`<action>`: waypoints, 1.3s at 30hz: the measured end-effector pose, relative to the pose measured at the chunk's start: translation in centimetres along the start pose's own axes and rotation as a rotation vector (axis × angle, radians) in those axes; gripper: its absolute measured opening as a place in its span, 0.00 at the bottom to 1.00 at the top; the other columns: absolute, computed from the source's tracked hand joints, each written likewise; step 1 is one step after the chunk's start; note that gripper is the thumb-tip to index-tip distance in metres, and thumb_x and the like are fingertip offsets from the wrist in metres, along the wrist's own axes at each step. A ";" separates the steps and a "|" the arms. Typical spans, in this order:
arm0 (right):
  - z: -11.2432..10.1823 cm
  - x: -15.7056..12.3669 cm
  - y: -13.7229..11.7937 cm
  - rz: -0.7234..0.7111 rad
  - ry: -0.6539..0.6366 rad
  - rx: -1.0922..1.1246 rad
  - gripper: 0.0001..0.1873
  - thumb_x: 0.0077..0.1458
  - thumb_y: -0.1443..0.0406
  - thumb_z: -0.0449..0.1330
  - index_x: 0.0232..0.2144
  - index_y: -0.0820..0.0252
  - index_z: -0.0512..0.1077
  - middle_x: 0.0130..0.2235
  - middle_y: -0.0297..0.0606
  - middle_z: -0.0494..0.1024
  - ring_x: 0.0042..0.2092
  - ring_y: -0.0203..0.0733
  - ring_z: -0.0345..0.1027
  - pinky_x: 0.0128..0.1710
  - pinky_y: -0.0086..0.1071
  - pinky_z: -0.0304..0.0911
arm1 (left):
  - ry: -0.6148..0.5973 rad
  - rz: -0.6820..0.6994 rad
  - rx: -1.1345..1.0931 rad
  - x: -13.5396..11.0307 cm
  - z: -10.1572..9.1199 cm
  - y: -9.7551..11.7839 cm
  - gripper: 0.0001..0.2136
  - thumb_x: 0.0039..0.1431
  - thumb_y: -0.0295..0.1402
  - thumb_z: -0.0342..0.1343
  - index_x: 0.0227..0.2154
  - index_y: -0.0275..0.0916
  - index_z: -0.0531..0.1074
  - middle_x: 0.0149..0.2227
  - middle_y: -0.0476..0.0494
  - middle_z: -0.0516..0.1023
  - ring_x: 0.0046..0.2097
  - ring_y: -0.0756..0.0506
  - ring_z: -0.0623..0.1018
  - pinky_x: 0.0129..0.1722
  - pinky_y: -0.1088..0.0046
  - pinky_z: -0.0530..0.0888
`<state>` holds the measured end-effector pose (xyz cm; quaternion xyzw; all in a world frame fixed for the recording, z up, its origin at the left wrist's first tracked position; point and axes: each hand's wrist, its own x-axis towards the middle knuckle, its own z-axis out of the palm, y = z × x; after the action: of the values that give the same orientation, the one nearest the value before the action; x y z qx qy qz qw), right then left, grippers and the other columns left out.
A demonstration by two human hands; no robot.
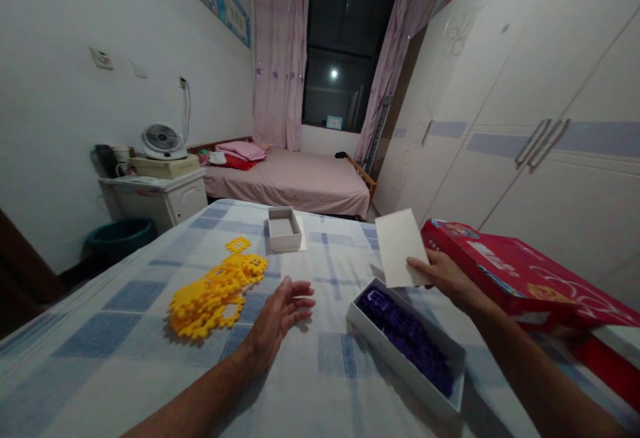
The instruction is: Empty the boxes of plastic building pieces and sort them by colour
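Note:
My right hand (445, 275) is closed on a white box lid (400, 248), held tilted above the far end of a long white box (453, 361). Purple puzzle pieces (407, 335) fill that box, which lies on the blue-and-white checked sheet (330, 365). My left hand (283, 315) rests on the sheet with fingers stretched out, holding nothing. A pile of yellow interlocking pieces (215, 291) lies just left of it. A small empty white box (284, 228) sits farther back.
A red flat carton (520, 275) lies at the right edge beside white wardrobes (525, 125). A pink bed (290, 181), a nightstand (155, 198) with a small fan (163, 141), and a dark bin (120, 235) stand beyond.

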<state>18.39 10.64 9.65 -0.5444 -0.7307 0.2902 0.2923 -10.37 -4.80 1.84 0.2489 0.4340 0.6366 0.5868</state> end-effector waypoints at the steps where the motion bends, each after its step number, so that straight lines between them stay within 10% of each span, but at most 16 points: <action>1: 1.2 1.2 -0.6 0.024 -0.079 0.065 0.20 0.47 0.51 0.58 0.29 0.64 0.71 0.24 0.39 0.74 0.24 0.37 0.65 0.21 0.28 0.59 | 0.000 0.003 0.004 0.0 0.0 0.0 0.21 0.60 0.47 0.47 0.40 0.32 0.72 0.45 0.35 0.75 0.41 0.44 0.75 0.41 0.69 0.72; 7: 7.9 7.0 -4.6 0.023 -0.236 0.149 0.19 0.53 0.52 0.55 0.33 0.63 0.71 0.33 0.41 0.77 0.32 0.36 0.70 0.29 0.26 0.65 | -0.014 -0.008 0.007 0.0 -0.1 -0.3 0.23 0.59 0.48 0.46 0.42 0.32 0.72 0.46 0.34 0.74 0.42 0.44 0.75 0.41 0.68 0.72; 12: 9.3 8.1 -5.2 0.019 -0.159 0.039 0.23 0.55 0.55 0.54 0.48 0.64 0.68 0.46 0.50 0.75 0.45 0.46 0.70 0.45 0.38 0.66 | -0.018 -0.002 0.020 0.0 -0.2 -0.3 0.23 0.58 0.49 0.48 0.42 0.32 0.72 0.46 0.33 0.74 0.43 0.43 0.75 0.43 0.67 0.72; 21: 0.1 -6.1 5.0 -0.025 0.028 -0.129 0.39 0.53 0.44 0.49 0.61 0.57 0.53 0.62 0.48 0.58 0.61 0.53 0.54 0.59 0.47 0.53 | -0.172 0.112 0.245 -0.5 0.1 -0.3 0.25 0.56 0.52 0.49 0.46 0.39 0.72 0.54 0.36 0.71 0.54 0.38 0.70 0.53 0.60 0.67; 26: -0.3 -14.5 10.3 -0.004 -0.073 -0.144 0.51 0.47 0.43 0.55 0.65 0.56 0.39 0.65 0.51 0.49 0.63 0.60 0.49 0.57 0.49 0.57 | -0.226 0.121 0.354 -0.7 0.3 -0.4 0.24 0.57 0.51 0.48 0.49 0.42 0.71 0.55 0.38 0.70 0.55 0.40 0.69 0.54 0.62 0.66; 33: 3.9 -16.2 6.8 0.005 0.068 -0.167 0.52 0.45 0.47 0.59 0.65 0.46 0.34 0.66 0.43 0.47 0.63 0.63 0.46 0.60 0.58 0.46 | -0.131 0.217 0.321 -0.9 0.3 -0.1 0.22 0.52 0.51 0.53 0.43 0.41 0.76 0.49 0.37 0.75 0.50 0.38 0.73 0.47 0.64 0.69; 39: 4.0 -14.4 3.5 -0.050 0.086 -0.041 0.46 0.48 0.51 0.58 0.63 0.50 0.42 0.64 0.46 0.49 0.61 0.61 0.52 0.57 0.53 0.55 | 0.118 0.431 0.484 -0.8 -0.3 0.9 0.19 0.59 0.46 0.46 0.42 0.39 0.74 0.44 0.40 0.76 0.47 0.41 0.73 0.50 0.64 0.68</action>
<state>20.98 -2.81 2.80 -0.5436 -0.7367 0.2442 0.3195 -10.90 -5.58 2.58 0.4301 0.5433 0.6377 0.3364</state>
